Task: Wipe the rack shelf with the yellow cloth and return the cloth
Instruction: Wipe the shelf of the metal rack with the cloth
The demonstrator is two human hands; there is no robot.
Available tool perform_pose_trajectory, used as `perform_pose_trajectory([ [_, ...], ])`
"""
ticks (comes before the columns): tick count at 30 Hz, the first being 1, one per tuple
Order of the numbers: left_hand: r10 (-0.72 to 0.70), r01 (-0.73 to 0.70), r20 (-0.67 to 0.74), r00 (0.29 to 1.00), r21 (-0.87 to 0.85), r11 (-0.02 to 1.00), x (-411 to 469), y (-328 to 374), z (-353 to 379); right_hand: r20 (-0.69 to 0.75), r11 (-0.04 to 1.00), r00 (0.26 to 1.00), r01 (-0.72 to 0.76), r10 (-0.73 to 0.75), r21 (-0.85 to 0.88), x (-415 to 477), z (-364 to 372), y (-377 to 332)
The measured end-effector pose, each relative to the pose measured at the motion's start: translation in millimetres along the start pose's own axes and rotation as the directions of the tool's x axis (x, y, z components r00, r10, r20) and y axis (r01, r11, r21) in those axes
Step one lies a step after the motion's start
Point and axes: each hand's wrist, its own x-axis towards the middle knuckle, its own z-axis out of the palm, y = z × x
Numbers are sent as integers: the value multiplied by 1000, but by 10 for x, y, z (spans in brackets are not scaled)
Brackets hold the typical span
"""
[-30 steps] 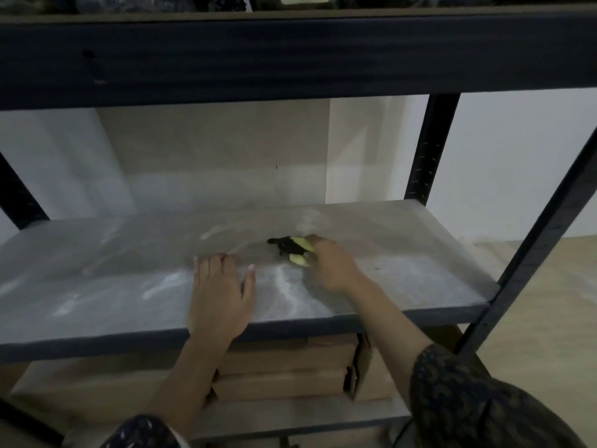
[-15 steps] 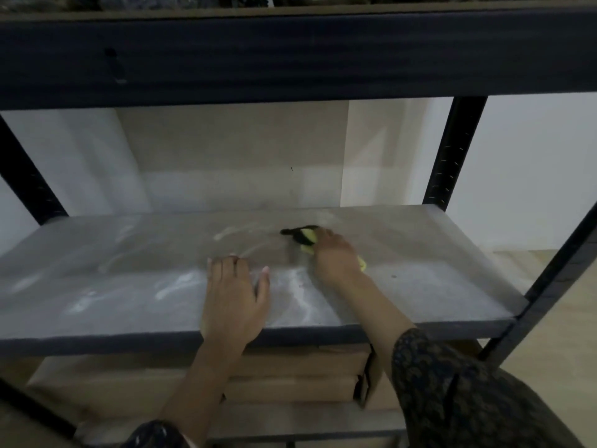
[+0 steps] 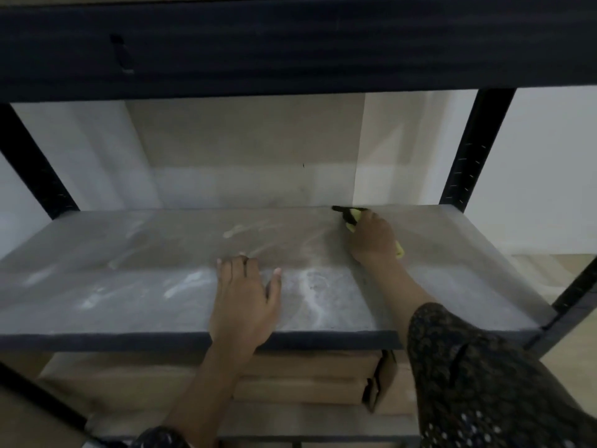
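Note:
The grey rack shelf [image 3: 135, 286] spans the middle of the view, streaked with pale dust smears. My right hand [image 3: 373, 237] lies far back on the shelf near its rear edge, on top of the yellow cloth [image 3: 355, 216]. The cloth has a dark trim and shows in front of my fingers and again at the heel of my palm; the rest is hidden under the hand. My left hand [image 3: 245, 295] rests flat on the shelf near the front edge, fingers straight, holding nothing.
A dark beam of the upper shelf [image 3: 290, 43] hangs low across the top. Black uprights [image 3: 475, 150] stand at the back right and back left, another at front right. Cardboard boxes [image 3: 307, 376] lie on the shelf below. A pale wall is behind.
My right hand has pushed the yellow cloth from the shelf's middle back toward the rear edge and to the right. My left hand has stayed flat on the shelf.

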Motion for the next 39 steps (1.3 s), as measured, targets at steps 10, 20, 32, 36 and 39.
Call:
perform_pose_trajectory([
  [10, -7, 7, -3, 1000, -5, 1000, 16, -17, 24, 33, 946, 998, 39, -53, 322, 244, -260, 134],
  [20, -62, 62, 6, 998, -43, 997, -11, -16, 68, 9, 995, 998, 62, -63, 85, 365, 121, -94],
  [32, -35, 34, -9, 999, -35, 999, 1, -39, 81, -38, 959, 999, -5, 16, 284, 481, -44, 166],
  [36, -72, 72, 4, 997, -74, 995, -11, -2, 55, 0, 996, 1000, 20, -20, 85, 487, 134, 2],
  [39, -89, 90, 9, 996, -90, 992, -19, 14, 35, 76, 986, 988, 127, -136, 109, 336, 255, -461],
])
